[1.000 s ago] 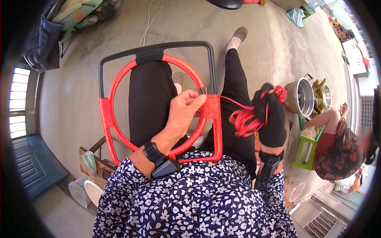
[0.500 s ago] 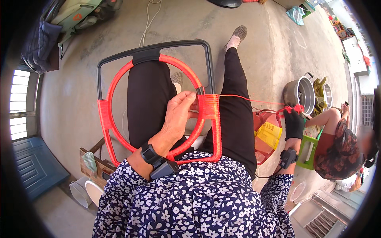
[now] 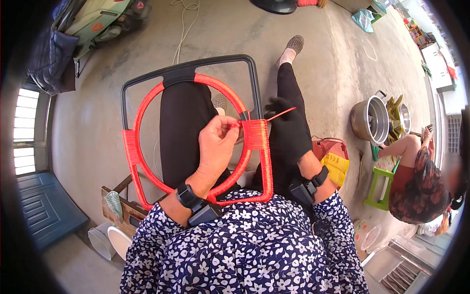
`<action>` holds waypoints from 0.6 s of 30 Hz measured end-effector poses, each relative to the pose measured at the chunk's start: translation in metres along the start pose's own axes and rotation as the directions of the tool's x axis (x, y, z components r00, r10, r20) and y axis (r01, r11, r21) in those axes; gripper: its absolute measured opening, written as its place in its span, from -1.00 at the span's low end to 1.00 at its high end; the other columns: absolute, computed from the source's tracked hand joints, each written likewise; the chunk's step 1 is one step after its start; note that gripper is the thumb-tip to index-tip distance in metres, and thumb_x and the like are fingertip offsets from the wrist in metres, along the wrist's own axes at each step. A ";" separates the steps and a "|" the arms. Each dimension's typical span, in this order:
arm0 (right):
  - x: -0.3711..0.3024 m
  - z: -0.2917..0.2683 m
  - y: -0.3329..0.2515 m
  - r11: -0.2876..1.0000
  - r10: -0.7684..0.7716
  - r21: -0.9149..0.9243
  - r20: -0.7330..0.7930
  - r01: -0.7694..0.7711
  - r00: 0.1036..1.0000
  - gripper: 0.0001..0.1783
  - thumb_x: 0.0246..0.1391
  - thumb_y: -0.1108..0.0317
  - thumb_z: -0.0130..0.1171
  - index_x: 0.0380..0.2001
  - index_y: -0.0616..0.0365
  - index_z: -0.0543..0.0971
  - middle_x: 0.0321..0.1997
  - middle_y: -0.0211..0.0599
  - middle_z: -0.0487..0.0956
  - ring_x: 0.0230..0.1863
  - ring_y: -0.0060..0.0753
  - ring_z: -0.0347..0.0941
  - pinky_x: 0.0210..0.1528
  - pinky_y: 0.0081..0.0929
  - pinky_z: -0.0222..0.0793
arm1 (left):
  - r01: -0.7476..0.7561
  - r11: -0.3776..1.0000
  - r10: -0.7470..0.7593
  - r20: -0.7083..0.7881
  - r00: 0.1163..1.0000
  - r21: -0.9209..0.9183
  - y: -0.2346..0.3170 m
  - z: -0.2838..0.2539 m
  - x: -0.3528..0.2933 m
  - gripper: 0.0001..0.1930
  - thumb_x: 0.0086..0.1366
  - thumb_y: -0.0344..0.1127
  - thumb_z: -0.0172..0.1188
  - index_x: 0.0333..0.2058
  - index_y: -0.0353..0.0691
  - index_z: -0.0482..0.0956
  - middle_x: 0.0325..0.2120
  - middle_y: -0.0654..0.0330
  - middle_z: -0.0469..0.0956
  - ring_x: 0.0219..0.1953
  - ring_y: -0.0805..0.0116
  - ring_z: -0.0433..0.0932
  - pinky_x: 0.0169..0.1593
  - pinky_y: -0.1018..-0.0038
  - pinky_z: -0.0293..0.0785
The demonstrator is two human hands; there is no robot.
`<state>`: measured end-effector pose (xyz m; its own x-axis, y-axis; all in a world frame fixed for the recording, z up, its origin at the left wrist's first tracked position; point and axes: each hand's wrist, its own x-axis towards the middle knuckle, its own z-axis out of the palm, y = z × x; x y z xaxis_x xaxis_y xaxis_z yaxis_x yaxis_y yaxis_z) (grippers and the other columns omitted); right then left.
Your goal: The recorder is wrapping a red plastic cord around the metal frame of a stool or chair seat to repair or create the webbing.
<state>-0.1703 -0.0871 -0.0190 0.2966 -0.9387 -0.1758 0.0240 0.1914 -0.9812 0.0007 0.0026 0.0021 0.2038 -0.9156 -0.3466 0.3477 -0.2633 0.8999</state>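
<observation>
A black metal frame point(image 3: 188, 70) with an inner ring rests on my lap, partly wrapped in red plastic cord point(image 3: 257, 147). My left hand point(image 3: 215, 144), bare, reaches through the ring and pinches the cord close to the wrapped right bar. My right hand point(image 3: 289, 130), in a black glove, sits just outside that bar and holds the red cord's free end point(image 3: 280, 114), which sticks up and to the right. Both wrists carry black bands.
Another person point(image 3: 421, 176) sits at the right on a green stool point(image 3: 378, 188) beside metal pots point(image 3: 370, 120). A red and yellow bag point(image 3: 335, 157) lies by my right leg. Wooden pieces and white containers point(image 3: 110, 235) lie at lower left; a white cable point(image 3: 183, 29) crosses the concrete floor.
My right hand, stretched far out to the right with the cord taut, has come back in to the frame's right bar. My left hand has stayed pinching at the bar.
</observation>
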 end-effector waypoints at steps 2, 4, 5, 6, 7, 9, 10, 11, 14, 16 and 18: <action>-0.003 0.006 -0.021 0.991 -0.108 0.077 -0.022 0.110 0.994 -0.51 0.03 0.55 0.13 0.09 0.29 0.39 -0.06 -0.20 0.55 -0.09 -0.44 0.50 -0.14 -0.53 0.42 | -0.340 0.879 0.395 -0.111 0.912 0.335 0.007 0.001 -0.002 -0.93 0.29 -0.57 0.07 -0.25 -0.34 0.46 -0.35 0.27 0.53 -0.37 0.61 0.49 -0.28 0.65 0.44; -0.010 0.014 -0.041 0.963 -0.219 0.150 -0.056 0.225 0.974 -0.50 0.03 0.58 0.10 0.10 0.27 0.38 -0.03 -0.21 0.53 -0.05 -0.46 0.48 -0.11 -0.53 0.42 | -0.437 0.814 0.521 -0.146 0.841 0.383 0.015 0.004 -0.007 -0.87 0.14 -0.62 0.14 -0.32 -0.31 0.52 -0.39 0.19 0.55 -0.35 0.45 0.55 -0.23 0.51 0.51; -0.016 0.018 -0.049 0.916 -0.360 -0.139 0.129 0.376 0.924 -0.53 0.02 0.60 0.09 0.07 0.26 0.41 -0.03 -0.22 0.53 -0.05 -0.46 0.48 -0.09 -0.53 0.41 | -0.552 0.645 0.659 -0.020 0.752 0.528 0.018 0.005 -0.010 -0.85 0.11 -0.63 0.15 -0.32 -0.31 0.52 -0.37 0.16 0.55 -0.36 0.38 0.55 -0.22 0.49 0.50; -0.019 0.024 -0.054 0.730 -0.445 -0.383 0.362 0.566 0.819 -0.55 0.01 0.62 0.07 0.03 0.24 0.43 -0.04 -0.24 0.53 -0.04 -0.47 0.47 -0.08 -0.54 0.40 | -0.629 0.459 0.745 0.114 0.658 0.628 0.020 0.006 -0.012 -0.83 0.08 -0.64 0.16 -0.33 -0.31 0.52 -0.36 0.13 0.54 -0.37 0.31 0.55 -0.22 0.46 0.50; -0.017 0.033 -0.056 0.756 -0.423 -0.381 0.336 0.532 0.841 -0.55 0.01 0.62 0.07 0.03 0.24 0.43 -0.04 -0.24 0.53 -0.04 -0.47 0.47 -0.08 -0.54 0.40 | -0.666 0.472 0.745 0.143 0.652 0.578 0.022 0.007 -0.014 -0.80 0.05 -0.64 0.18 -0.31 -0.31 0.52 -0.35 0.10 0.54 -0.37 0.22 0.55 -0.19 0.43 0.48; -0.017 0.040 -0.058 0.423 -0.516 -0.578 0.480 0.698 0.710 -0.59 -0.02 0.62 0.10 -0.03 0.19 0.48 -0.10 -0.26 0.55 -0.07 -0.48 0.46 -0.10 -0.54 0.38 | -0.674 0.459 0.771 0.118 0.626 0.579 0.022 0.008 -0.013 -0.79 0.08 -0.62 0.17 -0.25 -0.34 0.49 -0.36 0.13 0.53 -0.38 0.34 0.52 -0.22 0.50 0.46; -0.013 0.038 -0.057 0.388 -0.582 -0.535 0.490 0.751 0.650 -0.59 -0.02 0.62 0.10 -0.03 0.19 0.48 -0.10 -0.26 0.55 -0.07 -0.48 0.46 -0.10 -0.54 0.38 | -0.681 0.440 0.798 0.094 0.596 0.585 0.022 0.007 -0.011 -0.77 0.12 -0.61 0.15 -0.20 -0.36 0.46 -0.38 0.17 0.52 -0.39 0.46 0.49 -0.25 0.58 0.44; -0.014 0.030 -0.056 0.727 -0.477 -0.385 0.313 0.569 0.821 -0.64 0.01 0.61 0.10 -0.07 0.19 0.50 -0.16 -0.26 0.57 -0.12 -0.48 0.47 -0.13 -0.53 0.39 | -0.649 0.496 0.784 0.022 0.620 0.577 0.020 0.006 -0.009 -0.82 0.19 -0.57 0.15 -0.21 -0.34 0.46 -0.39 0.21 0.52 -0.38 0.51 0.49 -0.25 0.60 0.44; -0.010 -0.025 -0.053 0.939 -0.179 -0.283 0.089 0.197 0.980 -0.73 0.06 0.56 0.10 -0.12 0.23 0.53 -0.29 -0.24 0.61 -0.25 -0.48 0.51 -0.20 -0.49 0.42 | -0.278 0.914 0.321 -0.107 0.941 0.297 0.014 0.004 0.001 -0.87 0.28 -0.48 0.13 -0.20 -0.32 0.46 -0.40 0.26 0.53 -0.40 0.55 0.49 -0.25 0.60 0.46; 0.000 -0.079 -0.046 0.740 -0.268 -0.555 0.273 0.379 0.924 -0.75 0.12 0.48 0.11 -0.11 0.26 0.53 -0.29 -0.19 0.61 -0.31 -0.50 0.52 -0.21 -0.48 0.43 | -0.248 0.951 0.263 -0.060 0.963 0.186 0.009 0.003 0.005 -0.86 0.34 -0.37 0.10 -0.19 -0.30 0.47 -0.40 0.28 0.54 -0.39 0.54 0.52 -0.23 0.56 0.51; 0.008 -0.127 -0.026 0.740 -0.153 -0.655 0.059 0.154 0.987 -0.71 0.14 0.38 0.14 -0.08 0.25 0.53 -0.26 -0.21 0.61 -0.28 -0.52 0.52 -0.19 -0.51 0.43 | -0.007 0.997 0.008 0.012 1.000 -0.073 0.006 0.003 0.007 -0.82 0.35 -0.31 0.11 -0.19 -0.30 0.47 -0.38 0.25 0.56 -0.37 0.52 0.56 -0.24 0.52 0.55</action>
<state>-0.2903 -0.1360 -0.0049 0.3452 -0.9383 -0.0190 -0.5624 -0.1906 -0.8046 0.0015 -0.0058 0.0059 0.1956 -0.9213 -0.3361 0.4118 -0.2339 0.8807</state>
